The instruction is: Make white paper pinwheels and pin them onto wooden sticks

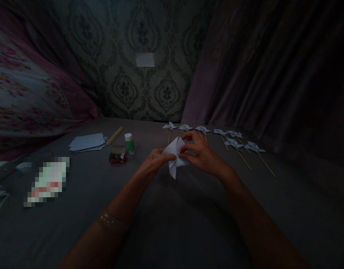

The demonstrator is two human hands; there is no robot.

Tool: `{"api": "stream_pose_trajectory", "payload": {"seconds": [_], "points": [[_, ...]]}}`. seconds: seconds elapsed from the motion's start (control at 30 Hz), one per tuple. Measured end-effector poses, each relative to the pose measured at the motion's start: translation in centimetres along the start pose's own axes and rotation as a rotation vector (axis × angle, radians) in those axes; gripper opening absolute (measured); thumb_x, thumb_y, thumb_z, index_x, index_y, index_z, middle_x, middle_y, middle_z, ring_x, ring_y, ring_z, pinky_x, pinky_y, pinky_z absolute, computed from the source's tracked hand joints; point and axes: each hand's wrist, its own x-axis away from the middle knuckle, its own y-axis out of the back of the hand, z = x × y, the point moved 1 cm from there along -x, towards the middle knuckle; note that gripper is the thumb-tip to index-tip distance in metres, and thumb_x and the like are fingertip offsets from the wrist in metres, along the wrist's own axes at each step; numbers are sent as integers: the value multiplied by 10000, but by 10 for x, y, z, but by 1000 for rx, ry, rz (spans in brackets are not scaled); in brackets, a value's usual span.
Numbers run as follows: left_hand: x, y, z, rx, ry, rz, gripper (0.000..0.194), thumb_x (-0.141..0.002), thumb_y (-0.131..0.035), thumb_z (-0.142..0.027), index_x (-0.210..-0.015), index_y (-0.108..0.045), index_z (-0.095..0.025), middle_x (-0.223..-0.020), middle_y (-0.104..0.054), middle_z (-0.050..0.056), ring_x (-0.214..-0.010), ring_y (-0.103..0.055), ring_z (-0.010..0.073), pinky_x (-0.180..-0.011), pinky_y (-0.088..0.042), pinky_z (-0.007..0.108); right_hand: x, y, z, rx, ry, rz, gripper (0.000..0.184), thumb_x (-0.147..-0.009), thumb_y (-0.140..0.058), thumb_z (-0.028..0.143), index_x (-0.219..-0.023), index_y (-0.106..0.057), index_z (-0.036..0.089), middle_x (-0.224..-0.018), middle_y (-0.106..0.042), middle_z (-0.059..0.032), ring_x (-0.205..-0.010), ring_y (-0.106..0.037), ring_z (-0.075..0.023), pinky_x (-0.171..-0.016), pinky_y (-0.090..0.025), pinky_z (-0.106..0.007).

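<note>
Between my two hands is a white paper pinwheel (173, 170), held a little above the grey surface. My left hand (156, 160) grips it from the left, thumb pressed near its centre. From the right, my right hand (200, 151) pinches at the centre with thumb and index finger. Whether a pin sits under those fingertips is too small and dark to tell. To the left of my left hand stand a small open red box (117, 158) with small metal bits inside and a white and green glue stick (129, 144).
Several finished pinwheels (254, 147) on sticks lie at the back right. Folded white papers (87, 142) and a bundle of wooden sticks (115, 136) lie at the back left. Nearer on the left are a blurred-out packet (50, 181) and a white cable (0, 203).
</note>
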Motion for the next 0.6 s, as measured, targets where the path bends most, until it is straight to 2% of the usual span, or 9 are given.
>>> {"api": "stream_pose_trajectory", "payload": {"seconds": [0.3,0.47,0.6], "points": [[0,-1,0,-21,54,-85,158,-555,-687,-244,-665,-691,-131,-618,-650,31,-562,-568,151,-553,-412,255,0,3,0,-1,-14,-16,79,-811,-642,307,-832,-689,247,-1187,-470,-73,-1117,-448,-273,-922,-396,-498],[2,-2,-2,-1,17,-36,177,-568,-683,-252,-695,-699,-129,-642,-662,32,-585,-583,155,-572,-422,257,1,0,2,18,-6,-5,64,-809,-650,296,-808,-686,242,-1188,-465,-73,-1127,-444,-271,-924,-393,-497],[4,-4,-5,-16,22,-43,177,-567,-677,-231,-705,-702,-123,-656,-670,47,-605,-585,161,-594,-429,265,1,-2,2,24,-7,-18,53,-806,-653,286,-800,-682,242,-1176,-469,-69,-1140,-436,-272,-924,-393,-499]]}}
